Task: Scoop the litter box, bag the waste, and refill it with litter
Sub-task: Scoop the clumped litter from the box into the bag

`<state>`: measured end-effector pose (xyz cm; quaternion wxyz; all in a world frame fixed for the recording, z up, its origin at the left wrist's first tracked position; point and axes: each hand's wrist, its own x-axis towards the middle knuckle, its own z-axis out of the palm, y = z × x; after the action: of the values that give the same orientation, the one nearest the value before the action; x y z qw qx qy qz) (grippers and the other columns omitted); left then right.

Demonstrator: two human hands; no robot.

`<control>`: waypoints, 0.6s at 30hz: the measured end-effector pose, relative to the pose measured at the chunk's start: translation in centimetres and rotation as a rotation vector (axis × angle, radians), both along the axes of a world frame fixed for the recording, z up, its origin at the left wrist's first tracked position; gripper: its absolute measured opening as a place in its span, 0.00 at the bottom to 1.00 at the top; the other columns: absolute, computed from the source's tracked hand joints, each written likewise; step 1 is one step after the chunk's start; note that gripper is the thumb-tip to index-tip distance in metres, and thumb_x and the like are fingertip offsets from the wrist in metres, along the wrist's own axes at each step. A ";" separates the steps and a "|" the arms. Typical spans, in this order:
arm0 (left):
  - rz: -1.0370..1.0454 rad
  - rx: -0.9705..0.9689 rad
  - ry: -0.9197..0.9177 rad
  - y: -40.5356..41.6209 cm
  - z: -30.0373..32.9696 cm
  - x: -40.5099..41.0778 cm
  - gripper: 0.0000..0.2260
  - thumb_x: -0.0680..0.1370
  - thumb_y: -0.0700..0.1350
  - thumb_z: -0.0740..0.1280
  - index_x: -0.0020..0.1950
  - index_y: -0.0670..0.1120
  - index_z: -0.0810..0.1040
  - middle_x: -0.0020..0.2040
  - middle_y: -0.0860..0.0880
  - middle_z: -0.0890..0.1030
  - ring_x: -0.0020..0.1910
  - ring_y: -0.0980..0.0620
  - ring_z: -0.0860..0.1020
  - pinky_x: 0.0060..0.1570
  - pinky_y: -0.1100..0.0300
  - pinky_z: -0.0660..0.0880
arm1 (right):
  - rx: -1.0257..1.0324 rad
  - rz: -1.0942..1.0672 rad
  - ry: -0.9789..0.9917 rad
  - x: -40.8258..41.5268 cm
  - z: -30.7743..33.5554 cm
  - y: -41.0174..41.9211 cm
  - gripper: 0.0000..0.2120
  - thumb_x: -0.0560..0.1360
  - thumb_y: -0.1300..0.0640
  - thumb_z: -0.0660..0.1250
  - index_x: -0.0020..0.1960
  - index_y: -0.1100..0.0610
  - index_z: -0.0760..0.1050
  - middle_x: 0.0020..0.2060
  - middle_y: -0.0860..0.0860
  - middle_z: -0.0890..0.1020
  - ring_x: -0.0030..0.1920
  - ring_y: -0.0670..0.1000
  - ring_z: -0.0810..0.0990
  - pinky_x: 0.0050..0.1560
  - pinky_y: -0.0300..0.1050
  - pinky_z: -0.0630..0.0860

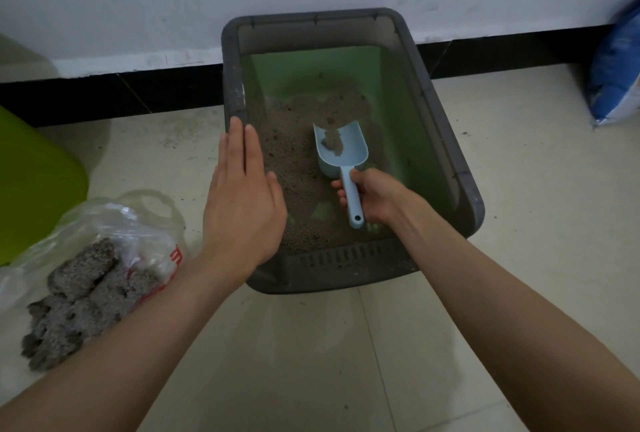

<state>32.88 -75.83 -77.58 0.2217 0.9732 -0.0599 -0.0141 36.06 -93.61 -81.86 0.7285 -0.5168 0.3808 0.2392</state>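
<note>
A grey litter box (446, 140) with a green inner tray stands on the tiled floor against the wall, holding brownish litter (294, 154). My right hand (374, 196) grips the handle of a light blue scoop (343, 151), whose bowl lies in the litter with a small clump in it. My left hand (242, 196) is flat with straight fingers over the box's left rim. A clear plastic bag (114, 234) lies on the floor to the left, with grey waste clumps (72, 296) in it.
A lime green plastic object (31, 182) stands at the far left. A blue and white bag (616, 67) leans against the wall at the right edge. A black skirting runs along the white wall.
</note>
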 end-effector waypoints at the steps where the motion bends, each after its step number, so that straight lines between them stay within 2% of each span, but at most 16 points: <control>1: -0.002 -0.006 0.002 0.0 0.0 0.0 0.26 0.82 0.46 0.51 0.76 0.41 0.43 0.77 0.47 0.41 0.76 0.50 0.43 0.75 0.55 0.49 | 0.005 -0.007 -0.010 0.4 -0.1 0.0 0.19 0.82 0.62 0.50 0.72 0.64 0.59 0.40 0.56 0.74 0.36 0.49 0.71 0.36 0.41 0.71; 6: -0.003 -0.030 -0.014 0.1 -0.3 0.0 0.26 0.82 0.46 0.50 0.76 0.40 0.44 0.77 0.45 0.42 0.76 0.48 0.44 0.75 0.55 0.50 | 0.020 -0.032 -0.032 2.2 -0.5 0.0 0.19 0.82 0.63 0.50 0.72 0.65 0.59 0.39 0.56 0.74 0.36 0.49 0.70 0.35 0.41 0.70; 9: -0.025 0.012 -0.033 0.3 -0.9 0.2 0.27 0.80 0.49 0.41 0.75 0.35 0.43 0.77 0.40 0.43 0.76 0.44 0.42 0.75 0.51 0.49 | 0.018 -0.040 -0.057 3.2 -0.7 0.1 0.19 0.82 0.63 0.50 0.71 0.66 0.59 0.39 0.56 0.74 0.35 0.49 0.70 0.35 0.41 0.70; 13: 0.011 -0.109 -0.007 -0.1 -0.5 0.2 0.28 0.77 0.47 0.46 0.75 0.38 0.49 0.77 0.41 0.49 0.76 0.44 0.48 0.74 0.51 0.49 | 0.001 -0.040 -0.092 4.3 -1.1 0.2 0.18 0.82 0.64 0.50 0.71 0.66 0.59 0.39 0.56 0.74 0.35 0.49 0.70 0.35 0.41 0.70; 18: -0.005 -0.026 -0.017 0.1 -0.6 0.0 0.26 0.81 0.47 0.48 0.76 0.40 0.45 0.77 0.45 0.44 0.76 0.49 0.45 0.74 0.52 0.54 | 0.026 -0.048 -0.113 5.0 -1.7 0.6 0.19 0.82 0.62 0.50 0.71 0.66 0.59 0.40 0.55 0.74 0.36 0.49 0.70 0.35 0.41 0.70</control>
<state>32.92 -75.71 -78.20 0.2337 0.9701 -0.0646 -0.0056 41.06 -93.03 -83.54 0.7610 -0.5109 0.3481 0.1968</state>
